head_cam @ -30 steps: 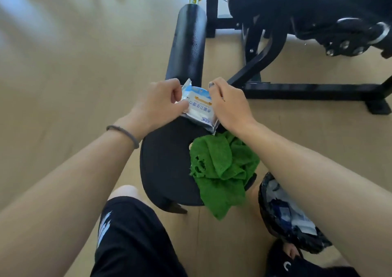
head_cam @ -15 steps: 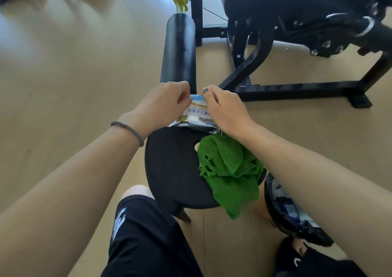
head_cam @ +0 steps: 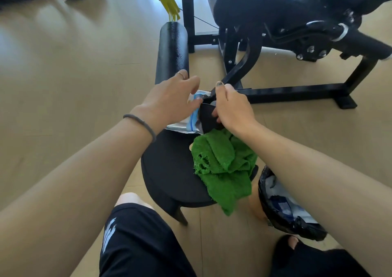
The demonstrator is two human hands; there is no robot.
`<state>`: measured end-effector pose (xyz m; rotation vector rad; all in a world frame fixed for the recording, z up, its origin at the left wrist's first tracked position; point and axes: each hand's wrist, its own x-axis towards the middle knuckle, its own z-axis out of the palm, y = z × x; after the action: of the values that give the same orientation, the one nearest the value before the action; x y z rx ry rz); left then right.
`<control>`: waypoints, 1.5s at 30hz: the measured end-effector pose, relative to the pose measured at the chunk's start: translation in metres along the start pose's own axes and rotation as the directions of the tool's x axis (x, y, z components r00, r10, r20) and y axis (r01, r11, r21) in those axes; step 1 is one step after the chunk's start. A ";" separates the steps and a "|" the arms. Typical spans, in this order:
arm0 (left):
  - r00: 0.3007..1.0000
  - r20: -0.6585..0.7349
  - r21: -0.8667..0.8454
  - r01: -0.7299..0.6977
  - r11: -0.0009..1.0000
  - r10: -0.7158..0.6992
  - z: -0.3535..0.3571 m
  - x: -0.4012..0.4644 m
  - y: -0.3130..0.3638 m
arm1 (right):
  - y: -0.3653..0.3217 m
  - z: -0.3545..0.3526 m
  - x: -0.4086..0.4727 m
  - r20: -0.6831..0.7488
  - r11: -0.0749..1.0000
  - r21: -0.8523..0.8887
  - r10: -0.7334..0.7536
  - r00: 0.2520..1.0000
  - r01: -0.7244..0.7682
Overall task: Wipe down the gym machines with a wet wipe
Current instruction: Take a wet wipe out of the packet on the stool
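Wet-wipe packet (head_cam: 192, 121) held flat-ish just above the far edge of the black padded seat (head_cam: 167, 166), long axis running left to right, torn top edge pointing away toward the roller pad (head_cam: 172, 52). Left hand (head_cam: 167, 102) over the packet's left part, fingers half spread, grip hidden underneath. Right hand (head_cam: 233, 109) curled and pinching a dark flap at the packet's right end. Hands close together, not touching. Green cloth (head_cam: 222, 166) heaped on the seat's right side, draping over the edge, just under the right wrist. Lined bin (head_cam: 282, 209) on the floor right of the seat. Bare wooden floor (head_cam: 70, 75) wide open to the left; black machine frame (head_cam: 297, 92) close on the right.
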<state>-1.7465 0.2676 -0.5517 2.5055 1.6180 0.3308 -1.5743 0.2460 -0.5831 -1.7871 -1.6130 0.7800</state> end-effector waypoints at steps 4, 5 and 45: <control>0.972 0.082 0.075 0.216 0.973 -0.222 0.011 -0.012 0.007 | -0.004 -0.005 0.006 0.014 0.995 0.061 -0.074 0.997 0.073; 0.972 0.079 0.080 0.215 0.973 -0.221 0.014 -0.015 0.009 | -0.006 -0.005 0.006 0.046 0.995 0.071 -0.079 0.996 0.076; 0.923 0.135 -0.856 0.292 0.427 -0.361 0.028 -0.026 0.006 | 0.020 0.010 -0.040 0.023 0.908 -0.264 -0.332 0.943 0.326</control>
<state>-1.7441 0.2411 -0.5799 1.3673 1.3733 0.9193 -1.5721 0.2047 -0.6035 -1.6213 -2.0119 0.4002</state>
